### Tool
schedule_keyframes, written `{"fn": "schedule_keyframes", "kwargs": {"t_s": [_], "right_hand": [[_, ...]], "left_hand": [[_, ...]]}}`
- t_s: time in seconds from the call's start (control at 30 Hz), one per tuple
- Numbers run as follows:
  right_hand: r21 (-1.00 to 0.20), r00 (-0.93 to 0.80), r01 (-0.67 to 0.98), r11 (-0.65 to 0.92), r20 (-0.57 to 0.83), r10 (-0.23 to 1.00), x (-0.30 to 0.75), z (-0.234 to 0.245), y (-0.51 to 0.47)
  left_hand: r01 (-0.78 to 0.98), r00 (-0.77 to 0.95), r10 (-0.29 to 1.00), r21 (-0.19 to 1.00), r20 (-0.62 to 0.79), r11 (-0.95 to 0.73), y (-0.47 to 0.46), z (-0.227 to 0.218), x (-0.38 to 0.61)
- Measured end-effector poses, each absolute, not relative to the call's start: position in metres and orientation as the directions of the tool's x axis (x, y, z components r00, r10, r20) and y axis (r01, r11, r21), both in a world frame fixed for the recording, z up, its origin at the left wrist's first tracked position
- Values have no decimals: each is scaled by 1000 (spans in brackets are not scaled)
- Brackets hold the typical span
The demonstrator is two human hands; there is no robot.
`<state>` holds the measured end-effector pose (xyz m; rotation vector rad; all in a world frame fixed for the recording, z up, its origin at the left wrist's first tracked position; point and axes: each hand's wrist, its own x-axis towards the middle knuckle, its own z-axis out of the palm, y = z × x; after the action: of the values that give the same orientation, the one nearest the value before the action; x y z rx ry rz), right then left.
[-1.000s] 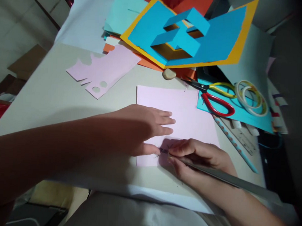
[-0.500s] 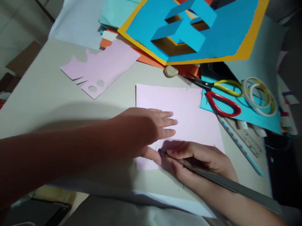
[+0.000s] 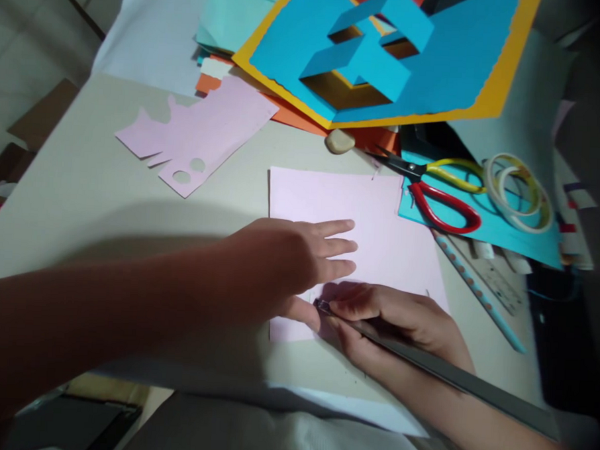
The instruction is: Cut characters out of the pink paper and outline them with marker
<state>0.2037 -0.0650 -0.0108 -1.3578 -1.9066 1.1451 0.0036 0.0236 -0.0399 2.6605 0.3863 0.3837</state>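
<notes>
My left hand (image 3: 298, 261) lies on a pink sheet of paper (image 3: 326, 196), palm down with fingers spread. The thumb is set apart from the other fingers. My right hand (image 3: 410, 316) pinches a long, slim grey tool that looks like a craft knife (image 3: 453, 370). Its dark tip touches or hovers just over the paper, right beside my left thumb. The shaft slopes back over my right wrist. Whether the tip is in the paper cannot be made out.
Beyond the sheet stands a blue and yellow pop-up card (image 3: 356, 68). A pink cut-out scrap (image 3: 209, 128) lies at left. To the right are scissors (image 3: 444, 208), tape rolls (image 3: 522, 211), a blue pencil (image 3: 480, 296) and a ruler (image 3: 499, 283). A small stone-like piece (image 3: 340, 142) sits near the card.
My left hand's fingers have stretched slightly to the right and spread a little more. My right hand and the craft knife are almost unmoved.
</notes>
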Motion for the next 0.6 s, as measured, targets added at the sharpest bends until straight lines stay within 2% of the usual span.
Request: {"fn": "schedule_keyframes", "kwargs": {"t_s": [0.2,0.4,0.6], "right_hand": [[-852,-348,506,137,-56,936,203,-13,-67],[-857,-330,499,128,-51,943,202,-13,-66],[-856,-318,503,121,-52,947,202,-13,-67]], "left_hand": [[228,924,339,455,177,-861,22,-36,4],[263,943,326,454,64,-851,24,-40,11],[275,945,325,441,40,-854,24,-44,14]]}}
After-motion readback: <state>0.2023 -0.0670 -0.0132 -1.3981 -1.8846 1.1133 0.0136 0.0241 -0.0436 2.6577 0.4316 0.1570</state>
